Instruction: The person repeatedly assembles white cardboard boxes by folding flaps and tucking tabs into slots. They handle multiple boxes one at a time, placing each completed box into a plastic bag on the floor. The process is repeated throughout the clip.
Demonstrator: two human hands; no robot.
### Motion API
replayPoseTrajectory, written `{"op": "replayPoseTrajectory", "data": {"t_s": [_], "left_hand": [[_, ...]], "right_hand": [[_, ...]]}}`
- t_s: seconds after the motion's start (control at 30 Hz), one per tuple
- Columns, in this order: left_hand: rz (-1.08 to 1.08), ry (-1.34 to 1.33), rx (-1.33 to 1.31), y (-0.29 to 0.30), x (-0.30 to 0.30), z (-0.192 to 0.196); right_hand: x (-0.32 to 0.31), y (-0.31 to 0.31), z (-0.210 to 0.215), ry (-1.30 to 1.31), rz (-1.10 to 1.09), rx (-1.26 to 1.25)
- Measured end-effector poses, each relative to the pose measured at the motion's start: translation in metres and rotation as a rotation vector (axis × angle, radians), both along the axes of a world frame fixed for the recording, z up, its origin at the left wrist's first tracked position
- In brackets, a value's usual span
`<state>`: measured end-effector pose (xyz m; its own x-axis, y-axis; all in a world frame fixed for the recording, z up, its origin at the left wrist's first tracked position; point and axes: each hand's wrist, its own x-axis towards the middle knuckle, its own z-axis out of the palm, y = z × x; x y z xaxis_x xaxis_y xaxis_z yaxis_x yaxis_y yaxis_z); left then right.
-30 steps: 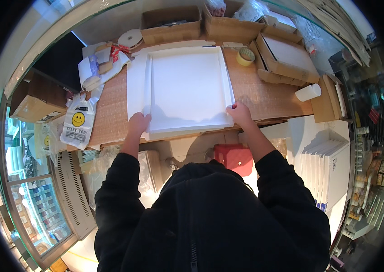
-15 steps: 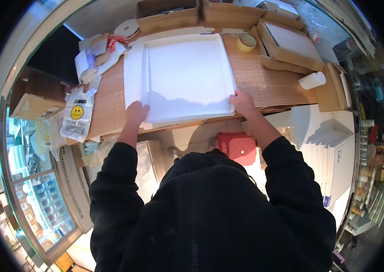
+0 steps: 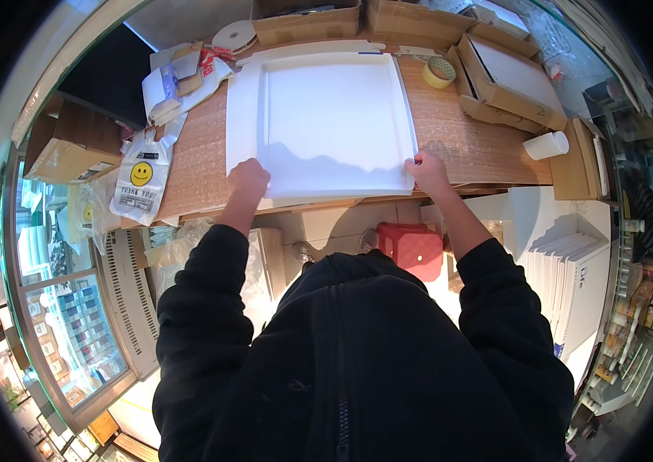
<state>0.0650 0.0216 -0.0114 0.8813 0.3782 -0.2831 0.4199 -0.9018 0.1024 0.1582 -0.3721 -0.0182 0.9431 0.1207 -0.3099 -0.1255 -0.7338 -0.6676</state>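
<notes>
At the near edge of the brown wooden tabletop (image 3: 480,150), our left hand (image 3: 249,180) and right hand (image 3: 428,172) grip a creased, rectangular white cardboard sheet (image 3: 334,112), its left flap (image 3: 245,123) seemingly unfolded.

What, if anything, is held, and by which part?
The white folded sheet: left hand at its near left corner, right hand at its near right corner.

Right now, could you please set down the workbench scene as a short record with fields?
Left hand: closed at the near left part of the white card piece
Right hand: grips its near right corner
Work surface: wood-toned table
On the left: plastic bag with a yellow smiley
On the right: tape roll, white cylinder
Far side: cardboard boxes
</notes>
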Motion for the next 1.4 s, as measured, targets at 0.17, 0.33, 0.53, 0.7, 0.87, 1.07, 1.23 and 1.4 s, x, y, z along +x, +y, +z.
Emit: {"op": "replayPoseTrajectory", "data": {"t_s": [0.17,0.33,0.53,0.7,0.87,1.07,1.23,1.4], "left_hand": [[0.234,0.052,-0.456,0.014,-0.005,0.003],[0.384,0.214,-0.764,0.022,-0.023,0.017],[0.363,0.13,-0.722,0.009,-0.043,0.02],[0.229,0.053,-0.436,0.011,-0.042,0.014],[0.539,-0.01,-1.001,0.013,-0.049,0.022],[0.659,-0.234,-1.281,0.006,-0.059,0.033],[0.359,-0.192,-0.728,-0.004,-0.055,0.025],[0.275,-0.28,-0.344,0.002,-0.051,0.014]], "right_hand": [[0.001,-0.003,-0.005,-0.006,-0.016,0.007],[-0.002,-0.004,-0.005,0.014,-0.049,0.012],[-0.004,-0.002,0.004,0.003,-0.04,0.04],[-0.004,-0.001,0.007,0.005,-0.036,0.046],[-0.004,-0.001,0.006,-0.018,-0.051,0.097],[-0.003,-0.002,0.001,-0.026,-0.056,0.086],[0.0,-0.004,-0.006,-0.014,-0.049,0.057],[-0.001,-0.007,-0.01,-0.061,-0.027,0.059]]}}
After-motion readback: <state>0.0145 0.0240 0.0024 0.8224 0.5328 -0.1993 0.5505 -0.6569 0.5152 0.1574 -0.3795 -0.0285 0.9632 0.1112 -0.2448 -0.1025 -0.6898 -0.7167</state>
